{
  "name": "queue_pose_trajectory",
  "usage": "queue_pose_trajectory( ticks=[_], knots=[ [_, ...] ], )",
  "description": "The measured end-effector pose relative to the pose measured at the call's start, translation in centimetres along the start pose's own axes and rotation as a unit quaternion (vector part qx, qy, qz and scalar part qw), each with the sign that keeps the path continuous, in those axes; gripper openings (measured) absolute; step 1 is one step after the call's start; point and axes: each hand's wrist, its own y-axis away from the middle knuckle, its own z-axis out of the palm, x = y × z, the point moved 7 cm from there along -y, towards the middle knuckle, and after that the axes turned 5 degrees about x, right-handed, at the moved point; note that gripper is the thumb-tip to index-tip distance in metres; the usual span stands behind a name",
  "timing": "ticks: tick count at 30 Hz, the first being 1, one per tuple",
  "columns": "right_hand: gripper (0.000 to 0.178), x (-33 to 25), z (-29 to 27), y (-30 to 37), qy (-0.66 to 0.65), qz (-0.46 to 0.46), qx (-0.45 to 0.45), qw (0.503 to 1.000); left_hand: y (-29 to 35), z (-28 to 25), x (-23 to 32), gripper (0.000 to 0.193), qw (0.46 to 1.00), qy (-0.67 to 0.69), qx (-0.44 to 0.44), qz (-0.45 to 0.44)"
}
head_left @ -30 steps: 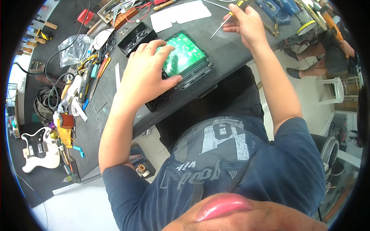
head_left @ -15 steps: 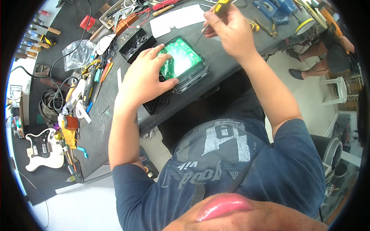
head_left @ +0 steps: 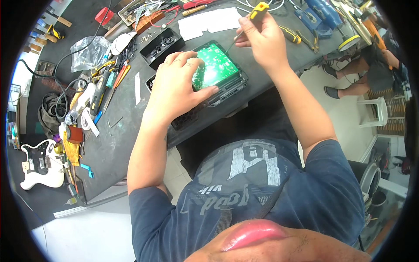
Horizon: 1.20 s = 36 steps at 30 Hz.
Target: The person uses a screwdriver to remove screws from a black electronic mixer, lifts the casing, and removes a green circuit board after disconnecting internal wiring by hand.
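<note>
A green circuit board (head_left: 221, 66) sits in an open black plastic case (head_left: 227, 92) on the dark workbench, with glare across the board. My left hand (head_left: 176, 85) spans the left part of the case, fingers on the far side and thumb at the near edge, gripping it and covering part of the board. In my right hand (head_left: 266, 48) is a screwdriver (head_left: 259, 12) with a yellow and black handle. Its thin shaft slants down to the far right edge of the board; whether the tip touches is too small to tell.
Behind my left hand stands a black box (head_left: 162, 47) of small dark parts. A white sheet (head_left: 207, 24) lies beyond the case, pliers (head_left: 310, 41) at the far right. Tools and a white guitar body (head_left: 43, 168) fill the left. Another person's legs (head_left: 349, 78) show at right.
The view has shifted, so the bench items sit a little differently in the picture. My right hand has brought the screwdriver slightly closer to the board. My left hand keeps its place on the case.
</note>
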Motion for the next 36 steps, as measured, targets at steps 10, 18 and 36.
queue_pose_trajectory(
  ticks=[10,18,36],
  knots=[
    [0.027,3.2,-1.7,-0.1,-0.147,0.108,0.042,0.982,-0.3,-0.1,0.3,0.052,0.999,-0.001,0.034,-0.005],
    [0.027,3.7,-2.6,-0.1,-0.151,0.137,0.082,0.976,0.1,-0.3,3.3,0.022,0.983,-0.099,0.085,0.128],
    [0.025,-1.7,-1.1,1.0,0.387,-0.319,-0.063,0.863,0.2,-1.2,2.9,0.020,0.976,-0.046,0.149,0.150]
  ],
)
